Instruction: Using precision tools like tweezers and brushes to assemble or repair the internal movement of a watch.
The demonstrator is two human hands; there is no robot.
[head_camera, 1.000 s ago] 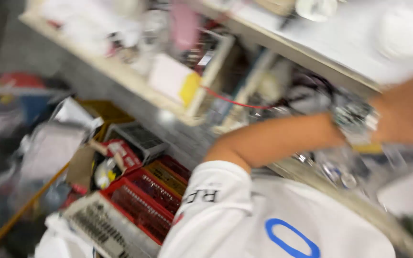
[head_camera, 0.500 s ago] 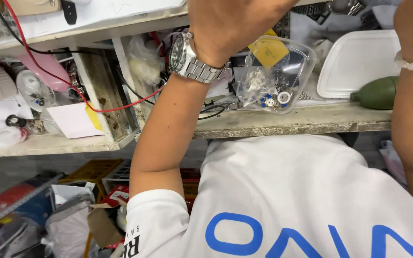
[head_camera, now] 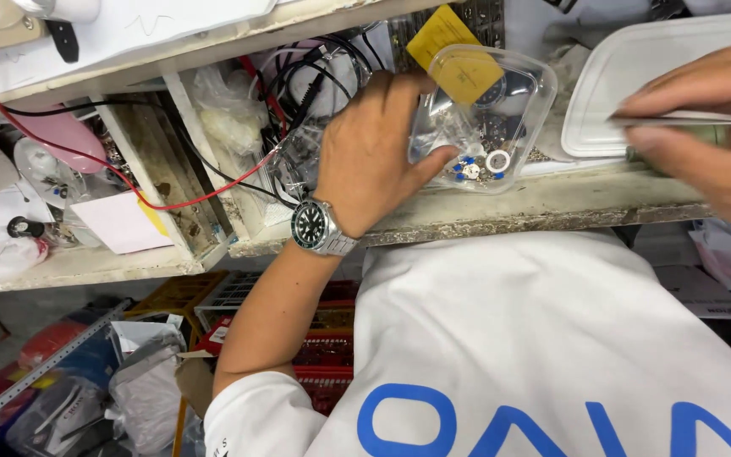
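two hands work at the shelf (head_camera: 552, 207): the left hand (head_camera: 374, 161) grips a clear tub (head_camera: 484, 118) of small parts by its near edge, steadying it upright on the shelf; the right hand (head_camera: 704, 127) pinches a thin tool (head_camera: 687, 120) over a white lid (head_camera: 662, 80) just beside.

A clear plastic container (head_camera: 484, 118) is sitting on the shelf (head_camera: 552, 207), a yellow label (head_camera: 454, 51) lying over it, a white lidded tub (head_camera: 662, 76) standing beside.
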